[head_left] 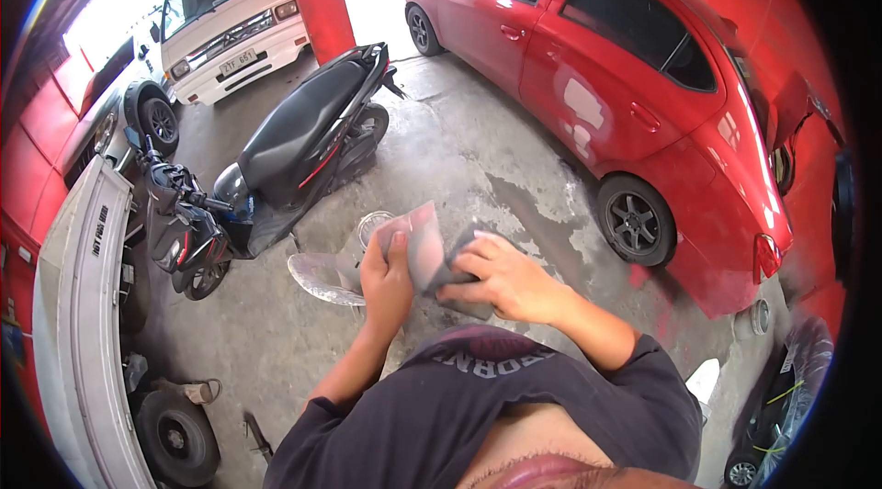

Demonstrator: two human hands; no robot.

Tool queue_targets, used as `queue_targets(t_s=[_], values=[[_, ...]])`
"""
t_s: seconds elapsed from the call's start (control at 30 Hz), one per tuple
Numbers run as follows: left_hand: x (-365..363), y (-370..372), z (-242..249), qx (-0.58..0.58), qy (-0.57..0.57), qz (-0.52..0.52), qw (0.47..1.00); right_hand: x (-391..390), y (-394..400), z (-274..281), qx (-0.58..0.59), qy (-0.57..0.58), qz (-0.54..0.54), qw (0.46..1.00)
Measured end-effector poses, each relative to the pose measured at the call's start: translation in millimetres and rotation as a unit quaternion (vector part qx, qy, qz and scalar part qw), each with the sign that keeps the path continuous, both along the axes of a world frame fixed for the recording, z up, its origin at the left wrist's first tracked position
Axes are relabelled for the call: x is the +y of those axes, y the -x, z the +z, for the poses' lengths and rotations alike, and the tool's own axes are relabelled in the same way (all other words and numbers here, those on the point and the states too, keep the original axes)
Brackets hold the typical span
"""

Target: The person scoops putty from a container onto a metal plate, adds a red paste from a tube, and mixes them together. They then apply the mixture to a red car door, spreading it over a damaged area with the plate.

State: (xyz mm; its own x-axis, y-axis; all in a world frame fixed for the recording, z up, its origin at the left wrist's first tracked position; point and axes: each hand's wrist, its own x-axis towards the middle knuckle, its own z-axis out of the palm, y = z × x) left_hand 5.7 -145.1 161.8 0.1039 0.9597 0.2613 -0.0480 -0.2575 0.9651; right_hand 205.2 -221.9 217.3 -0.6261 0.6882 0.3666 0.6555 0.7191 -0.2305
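Both my hands clamp one sandpaper sheet (424,250): left hand (386,273), right hand (501,280). Black scooter (294,135) beyond it; red car (634,76) beside scooter.

A scooter (294,135) stands left of the car (634,85), a van (230,16) behind it.

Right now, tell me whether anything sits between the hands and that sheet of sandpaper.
Nothing visible does. The left hand grips the sandpaper by its left edge, and the right hand presses on the folded right part. Both touch it directly, held above the concrete floor.
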Motion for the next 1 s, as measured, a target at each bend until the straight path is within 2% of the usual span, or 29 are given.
queue_targets(t_s=[0.03, 0.13, 0.17, 0.23, 0.27, 0.3, 0.37, 0.4, 0.47, 0.5, 0.57, 0.63, 0.67, 0.73, 0.8, 0.83, 0.9, 0.93, 0.97, 1.0], values=[[-2.6, 1.6, 0.4, -0.001, -0.017, 0.021, 1.0, -0.4, -4.5, -2.3, -0.023, 0.056, -0.001, 0.998], [-9.6, 3.2, 9.0, -0.066, -0.035, 0.021, 0.997, -4.4, -14.3, 8.9, -0.035, 0.077, -0.011, 0.996], [-11.0, -0.1, 8.9, -0.153, 0.04, -0.027, 0.987, -7.9, -4.3, 27.4, 0.014, 0.037, 0.007, 0.999], [-13.8, -5.9, 9.2, -0.317, 0.184, -0.12, 0.922, -3.2, -2.5, 19.2, 0.026, -0.052, -0.006, 0.998], [-13.9, -4.6, 12.0, -0.315, 0.211, -0.123, 0.917, 2.2, -3.1, 11.6, 0.033, -0.101, -0.012, 0.994], [-15.0, -2.0, 14.8, -0.313, 0.239, -0.125, 0.911, 11.3, -16.0, -4.9, 0.108, -0.084, -0.02, 0.99], [-15.6, -1.8, 16.2, -0.291, 0.283, -0.092, 0.909, 16.7, -40.0, -12.8, 0.055, -0.082, -0.074, 0.992], [-13.1, -1.5, 10.7, -0.225, 0.211, -0.075, 0.948, 19.5, -45.3, -12.7, 0.029, -0.081, -0.099, 0.991], [-11.5, -1.3, -2.1, -0.081, 0.069, -0.04, 0.993, 13.3, -23.5, -2.1, 0.04, -0.084, -0.07, 0.993], [-12.3, -4.2, 1.3, -0.084, 0.037, -0.012, 0.996, 10.6, -7.2, -1.0, 0.029, -0.074, -0.047, 0.996], [-4.7, 4.4, 1.2, -0.106, 0.055, 0.012, 0.993, 5.9, 1.6, 4.2, 0.017, -0.037, 0.0, 0.999], [1.0, 6.8, 0.0, -0.163, 0.053, 0.029, 0.985, 4.9, -12.4, 4.7, -0.032, 0.033, -0.01, 0.999], [0.7, 6.1, -1.8, -0.153, 0.039, 0.026, 0.987, 2.9, -15.2, 4.9, -0.053, 0.074, -0.016, 0.996], [-2.4, 1.8, -6.0, -0.137, 0.015, 0.02, 0.99, -0.6, -11.8, 15.0, 0.019, 0.028, 0.015, 0.999], [-18.7, -6.0, 28.7, -0.277, 0.213, -0.05, 0.936, -1.2, -0.6, 24.4, 0.115, -0.025, 0.046, 0.992], [-22.3, -7.7, 42.5, -0.341, 0.303, -0.086, 0.886, 5.3, -9.4, 14.9, 0.117, -0.038, 0.011, 0.992], [-17.6, -3.9, 28.6, -0.317, 0.297, -0.096, 0.895, 20.8, -37.3, -13.5, 0.117, -0.062, -0.056, 0.99], [-13.0, -3.6, 21.1, -0.308, 0.291, -0.101, 0.9, 22.7, -41.2, -9.8, 0.104, -0.071, -0.071, 0.989], [-9.1, -3.7, 15.9, -0.206, 0.192, -0.077, 0.956, 23.7, -43.2, -5.8, 0.093, -0.08, -0.085, 0.989], [-7.5, -3.5, 10.3, -0.098, 0.092, -0.051, 0.99, 22.1, -43.6, -2.2, 0.084, -0.085, -0.101, 0.988]])
